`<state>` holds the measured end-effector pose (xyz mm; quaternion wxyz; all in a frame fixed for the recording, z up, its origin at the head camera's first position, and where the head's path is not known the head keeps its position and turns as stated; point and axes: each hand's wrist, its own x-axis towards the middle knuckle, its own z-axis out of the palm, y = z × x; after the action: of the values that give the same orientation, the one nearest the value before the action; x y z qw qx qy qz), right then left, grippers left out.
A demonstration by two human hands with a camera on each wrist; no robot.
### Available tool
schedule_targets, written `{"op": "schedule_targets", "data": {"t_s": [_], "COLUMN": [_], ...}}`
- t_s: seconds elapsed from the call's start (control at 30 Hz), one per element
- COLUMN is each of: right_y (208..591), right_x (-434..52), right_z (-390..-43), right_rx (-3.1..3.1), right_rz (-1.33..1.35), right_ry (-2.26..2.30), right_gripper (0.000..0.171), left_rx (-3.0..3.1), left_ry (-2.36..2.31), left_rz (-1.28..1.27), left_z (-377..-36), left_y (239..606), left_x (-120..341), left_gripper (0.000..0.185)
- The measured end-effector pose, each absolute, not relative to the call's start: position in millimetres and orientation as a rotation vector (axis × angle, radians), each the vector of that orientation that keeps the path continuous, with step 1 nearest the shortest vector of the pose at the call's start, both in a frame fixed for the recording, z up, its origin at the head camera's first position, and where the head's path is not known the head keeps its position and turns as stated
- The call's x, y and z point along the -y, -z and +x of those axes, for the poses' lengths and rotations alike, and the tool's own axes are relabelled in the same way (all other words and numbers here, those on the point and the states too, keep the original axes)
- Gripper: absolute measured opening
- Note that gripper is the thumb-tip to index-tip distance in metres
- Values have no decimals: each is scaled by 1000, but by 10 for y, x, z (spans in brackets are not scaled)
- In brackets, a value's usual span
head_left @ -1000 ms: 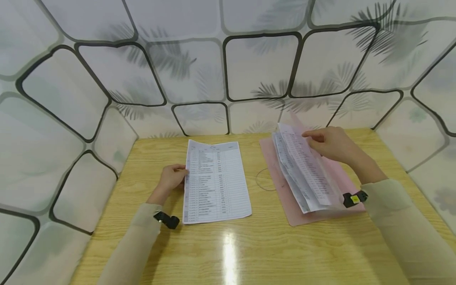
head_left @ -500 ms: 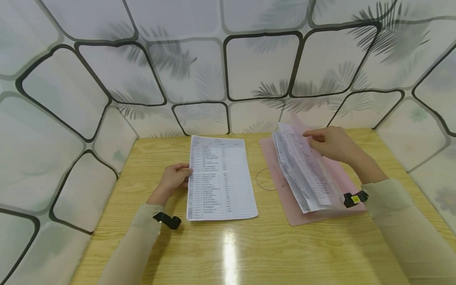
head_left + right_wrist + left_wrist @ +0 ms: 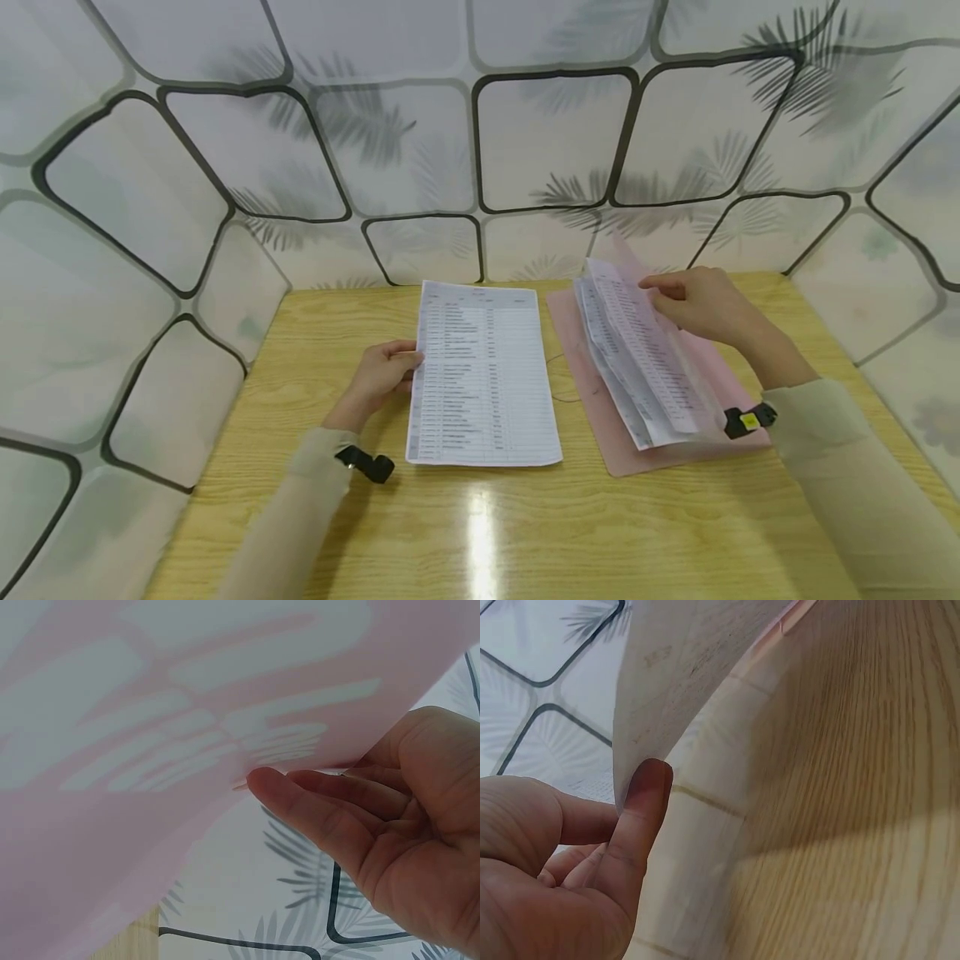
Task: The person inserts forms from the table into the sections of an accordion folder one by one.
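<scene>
A printed sheet (image 3: 487,375) with a table of text stands slightly raised over the left-middle of the desk. My left hand (image 3: 378,375) pinches its left edge between thumb and fingers; the left wrist view shows the sheet (image 3: 667,675) bending away from the fingertips. To the right lies a pink folder (image 3: 600,400) holding several printed papers (image 3: 645,367) that fan upward. My right hand (image 3: 701,304) pinches the upper edge of the folder's raised, see-through pink cover (image 3: 112,847). White pattern marks show on the cover in the right wrist view.
The wood-grain table (image 3: 420,533) reaches back to a patterned wall (image 3: 555,142), with side walls at left and right. A thin cord loop (image 3: 566,400) lies between sheet and folder, partly covered by the sheet.
My left hand has moved to the right with the printed sheet, bringing it closer to the folder and over part of the cord loop. The right hand and folder have stayed nearly still.
</scene>
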<state>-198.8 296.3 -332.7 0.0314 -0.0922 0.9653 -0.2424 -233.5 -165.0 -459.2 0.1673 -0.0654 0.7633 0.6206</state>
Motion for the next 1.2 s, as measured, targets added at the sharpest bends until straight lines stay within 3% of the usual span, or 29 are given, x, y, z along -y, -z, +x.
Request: {"op": "schedule_targets", "data": {"t_s": [1.2], "right_y": [3314], "right_x": [-2958], "right_z": [-1975], "right_rx": [-2979], "right_rz": [-258], "right_ry": [731], "right_gripper": [43], "left_rx": [-2135], "left_ry": [-1791], "left_rz": [-132], "left_z": [-2337], "left_y": [4651], "left_x": [1092], "left_gripper": [38]}}
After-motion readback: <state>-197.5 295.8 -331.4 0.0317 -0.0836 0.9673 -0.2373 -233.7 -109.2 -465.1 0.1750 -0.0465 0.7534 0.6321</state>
